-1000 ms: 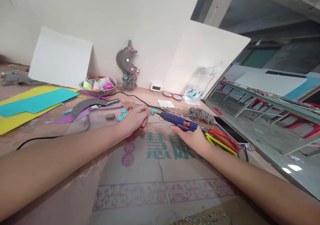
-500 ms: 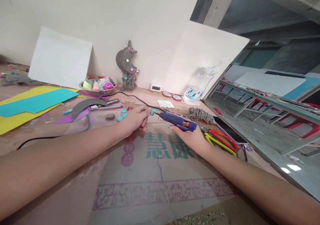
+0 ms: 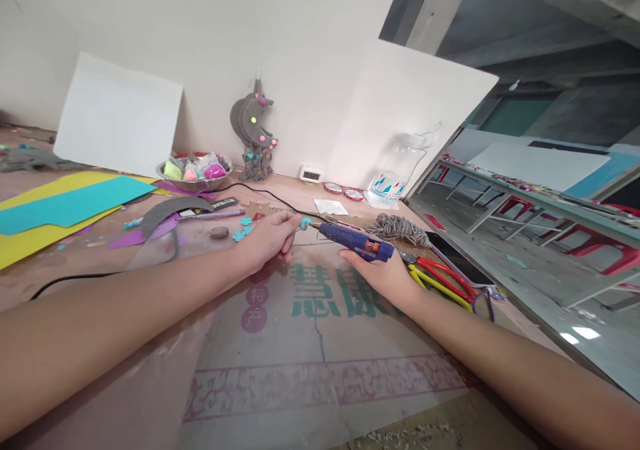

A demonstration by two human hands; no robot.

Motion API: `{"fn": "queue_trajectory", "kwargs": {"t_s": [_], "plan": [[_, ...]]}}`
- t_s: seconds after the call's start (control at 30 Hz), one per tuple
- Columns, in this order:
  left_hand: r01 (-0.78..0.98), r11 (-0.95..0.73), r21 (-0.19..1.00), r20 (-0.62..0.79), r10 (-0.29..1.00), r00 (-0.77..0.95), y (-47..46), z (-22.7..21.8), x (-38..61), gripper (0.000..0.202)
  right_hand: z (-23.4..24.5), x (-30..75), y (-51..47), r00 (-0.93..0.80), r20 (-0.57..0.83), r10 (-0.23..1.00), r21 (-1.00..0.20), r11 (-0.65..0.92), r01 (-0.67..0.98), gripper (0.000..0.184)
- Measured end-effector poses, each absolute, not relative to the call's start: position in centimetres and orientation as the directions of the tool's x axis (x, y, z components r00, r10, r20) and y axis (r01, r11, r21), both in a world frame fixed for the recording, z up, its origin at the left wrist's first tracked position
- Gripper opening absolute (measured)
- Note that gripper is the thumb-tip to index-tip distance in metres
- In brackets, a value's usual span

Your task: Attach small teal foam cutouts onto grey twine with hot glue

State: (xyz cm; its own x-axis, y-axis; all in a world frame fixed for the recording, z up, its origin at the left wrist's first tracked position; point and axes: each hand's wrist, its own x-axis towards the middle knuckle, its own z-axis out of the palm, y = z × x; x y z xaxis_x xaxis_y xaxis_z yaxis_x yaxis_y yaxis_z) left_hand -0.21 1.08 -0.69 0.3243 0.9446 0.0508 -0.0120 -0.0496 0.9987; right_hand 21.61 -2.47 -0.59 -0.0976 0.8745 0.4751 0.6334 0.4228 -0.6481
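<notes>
My left hand (image 3: 270,240) pinches a small teal foam flower (image 3: 305,223) at its fingertips, low over the printed cardboard sheet (image 3: 320,343). My right hand (image 3: 383,273) grips a blue hot glue gun (image 3: 356,241), whose nozzle points left and touches the teal piece. The gun's black cord (image 3: 265,193) trails back toward the wall. More teal flower cut-outs (image 3: 242,231) lie just left of my left hand.
Red and yellow scissors (image 3: 440,280), a phone (image 3: 457,258) and a bundle of grey yarn (image 3: 397,227) lie to the right. A metal bowl of coloured items (image 3: 193,173), a grey moon ornament (image 3: 253,130), a plastic bottle (image 3: 397,173) and teal and yellow foam sheets (image 3: 65,207) stand behind and left.
The glue gun has shifted slightly left toward the teal piece; both hands stay almost still.
</notes>
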Motion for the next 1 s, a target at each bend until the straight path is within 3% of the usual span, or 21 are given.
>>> {"fn": "queue_trajectory", "kwargs": {"t_s": [0.57,1.0], "plan": [[-0.026,-0.056,0.998,0.062,0.946,0.318,1.2,-0.84,-0.24,0.027,0.22,20.79,-2.93,-0.031,0.402,0.915,-0.769,0.356,0.531,0.026],[-0.012,-0.06,0.998,0.061,0.946,0.317,1.12,-0.78,-0.1,0.027,0.17,20.81,-3.04,-0.04,0.389,0.92,-0.75,0.342,0.566,0.029]]}}
